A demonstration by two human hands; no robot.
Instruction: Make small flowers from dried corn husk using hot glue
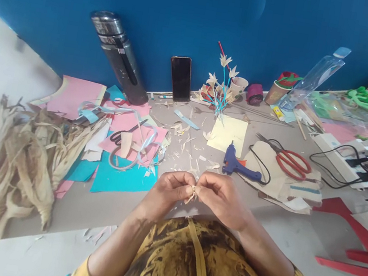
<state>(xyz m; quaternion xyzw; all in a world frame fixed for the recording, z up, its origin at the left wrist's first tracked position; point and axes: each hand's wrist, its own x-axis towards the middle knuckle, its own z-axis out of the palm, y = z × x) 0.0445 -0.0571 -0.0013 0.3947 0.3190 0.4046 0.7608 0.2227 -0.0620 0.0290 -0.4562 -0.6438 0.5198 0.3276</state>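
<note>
My left hand (175,187) and my right hand (219,196) meet at the table's front edge, thumbs and forefingers pinched together. Between the fingertips is a small piece of dried corn husk (191,197), pale and curled, held by both hands; its upper part is hidden. Beyond my right hand lies a blue hot glue gun (240,167). Cream paper (229,134) is behind it. Farther back stands a bunch of husk flowers (220,90) on light blue stems. Small pale scraps (187,150) are scattered ahead of my hands.
Dried corn husks (24,163) hang over the table edge at left, near pink and blue paper (124,177). A dark flask (122,61) and a phone (180,78) stand against the blue wall. To the right are red-handled scissors (293,164), a power strip (339,159) and a plastic bottle (315,80).
</note>
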